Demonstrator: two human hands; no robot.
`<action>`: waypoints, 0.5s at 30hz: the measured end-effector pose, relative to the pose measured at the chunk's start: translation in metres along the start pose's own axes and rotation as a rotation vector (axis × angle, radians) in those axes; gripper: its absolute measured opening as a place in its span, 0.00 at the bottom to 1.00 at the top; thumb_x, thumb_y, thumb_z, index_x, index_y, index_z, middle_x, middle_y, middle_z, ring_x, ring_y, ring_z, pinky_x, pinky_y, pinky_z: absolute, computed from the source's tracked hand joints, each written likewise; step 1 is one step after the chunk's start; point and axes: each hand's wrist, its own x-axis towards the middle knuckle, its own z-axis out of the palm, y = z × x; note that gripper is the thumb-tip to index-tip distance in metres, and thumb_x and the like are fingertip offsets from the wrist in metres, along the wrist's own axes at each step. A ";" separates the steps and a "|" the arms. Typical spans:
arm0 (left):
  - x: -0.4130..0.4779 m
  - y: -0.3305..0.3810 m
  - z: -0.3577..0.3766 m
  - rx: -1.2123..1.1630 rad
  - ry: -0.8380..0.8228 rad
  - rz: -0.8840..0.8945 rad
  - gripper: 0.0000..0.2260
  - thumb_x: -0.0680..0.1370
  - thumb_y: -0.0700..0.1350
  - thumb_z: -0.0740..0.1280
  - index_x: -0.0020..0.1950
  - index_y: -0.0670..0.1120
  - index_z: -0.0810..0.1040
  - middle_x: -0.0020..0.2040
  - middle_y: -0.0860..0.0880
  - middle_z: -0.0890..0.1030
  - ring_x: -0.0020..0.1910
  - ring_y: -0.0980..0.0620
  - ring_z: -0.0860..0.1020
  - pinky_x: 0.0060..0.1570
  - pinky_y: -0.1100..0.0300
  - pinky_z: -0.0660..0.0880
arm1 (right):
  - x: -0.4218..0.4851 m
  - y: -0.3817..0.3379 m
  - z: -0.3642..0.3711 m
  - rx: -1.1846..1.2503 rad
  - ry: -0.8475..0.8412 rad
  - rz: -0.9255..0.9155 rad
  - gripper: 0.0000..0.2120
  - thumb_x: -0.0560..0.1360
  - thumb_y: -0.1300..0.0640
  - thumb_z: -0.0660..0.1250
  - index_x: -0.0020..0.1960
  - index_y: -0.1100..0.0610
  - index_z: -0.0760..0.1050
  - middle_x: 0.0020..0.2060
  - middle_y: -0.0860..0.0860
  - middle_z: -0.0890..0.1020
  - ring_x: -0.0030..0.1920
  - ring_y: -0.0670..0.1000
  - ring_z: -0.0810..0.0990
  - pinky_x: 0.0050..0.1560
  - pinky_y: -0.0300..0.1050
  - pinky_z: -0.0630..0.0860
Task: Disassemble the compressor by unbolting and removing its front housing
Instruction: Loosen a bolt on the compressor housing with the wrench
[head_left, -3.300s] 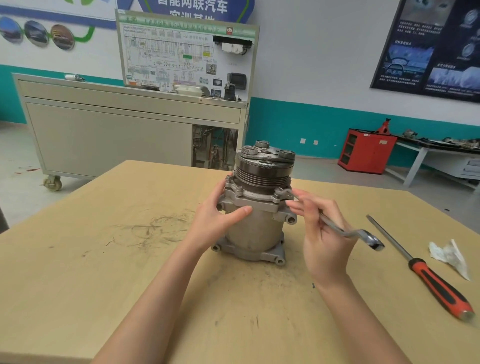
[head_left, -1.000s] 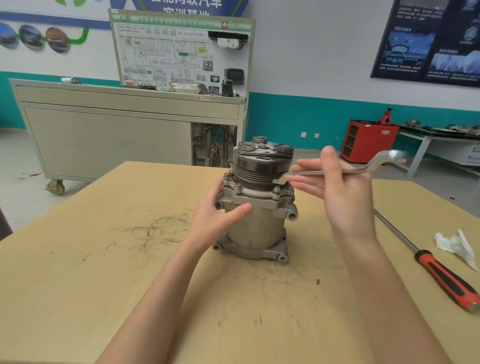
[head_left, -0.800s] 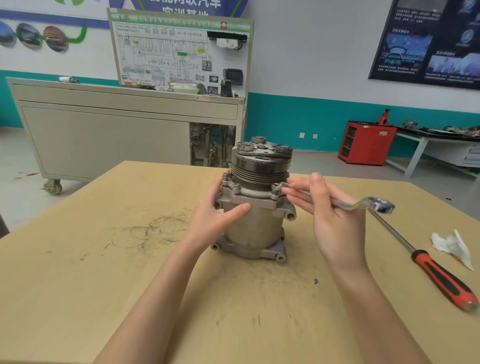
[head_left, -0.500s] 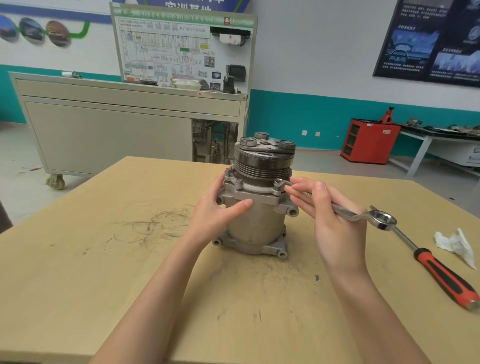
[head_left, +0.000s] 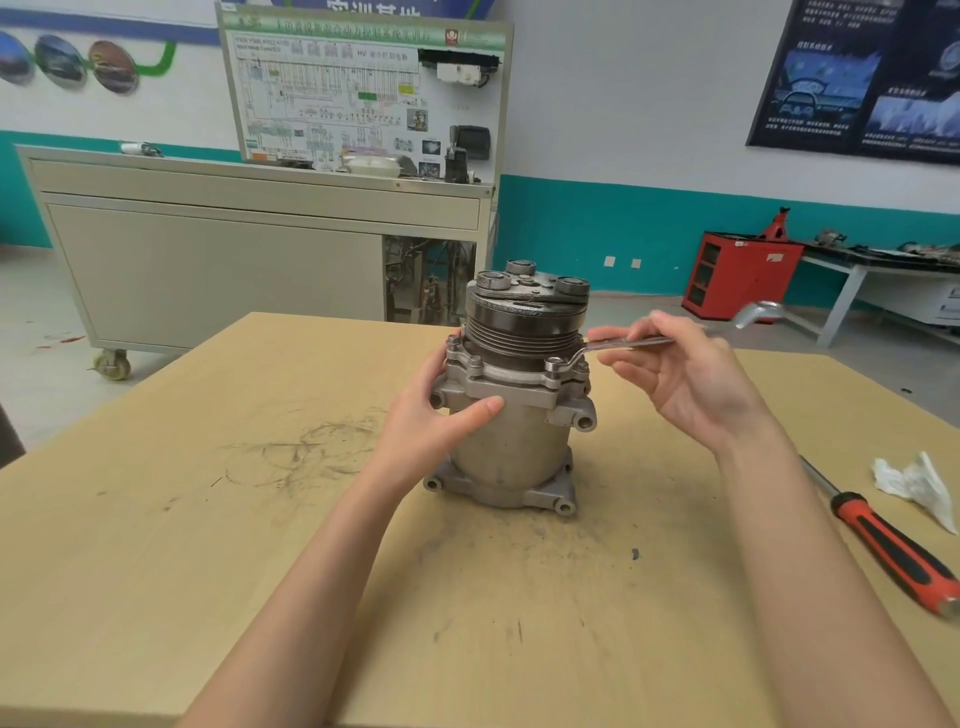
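A grey metal compressor stands upright on the wooden table, its black grooved pulley on top. My left hand grips its body just under the bolted front housing flange, thumb across the front. My right hand holds a silver offset ring wrench by its shank. The wrench's near ring sits on a flange bolt at the right. Its far end points away to the right.
A red-and-black handled screwdriver lies on the table at the right, beside a crumpled white rag. Behind the table stand a grey wheeled cabinet with a wiring board, a red tool cabinet and a bench.
My right hand has swung the wrench handle away from me and upward, round the right flange bolt. My left hand keeps its grip on the compressor, which has not shifted.
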 end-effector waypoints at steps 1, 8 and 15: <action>0.000 0.000 0.000 0.002 -0.002 -0.002 0.36 0.72 0.54 0.74 0.76 0.60 0.62 0.70 0.57 0.72 0.69 0.56 0.69 0.69 0.48 0.68 | 0.011 0.003 0.001 0.015 0.038 0.008 0.21 0.81 0.60 0.54 0.34 0.59 0.78 0.41 0.58 0.85 0.34 0.50 0.84 0.32 0.35 0.78; -0.002 0.001 0.000 0.003 -0.004 -0.009 0.41 0.65 0.62 0.72 0.76 0.61 0.62 0.70 0.58 0.72 0.69 0.57 0.69 0.70 0.48 0.68 | 0.042 0.018 0.011 0.302 0.233 0.024 0.18 0.81 0.57 0.55 0.33 0.58 0.70 0.29 0.54 0.82 0.25 0.45 0.77 0.24 0.32 0.73; -0.002 0.002 -0.001 0.010 -0.002 -0.011 0.40 0.66 0.61 0.73 0.76 0.59 0.62 0.71 0.58 0.71 0.69 0.57 0.68 0.70 0.49 0.67 | -0.023 0.007 0.023 -0.190 0.214 -0.395 0.22 0.79 0.46 0.58 0.35 0.56 0.82 0.40 0.56 0.85 0.39 0.57 0.85 0.37 0.39 0.80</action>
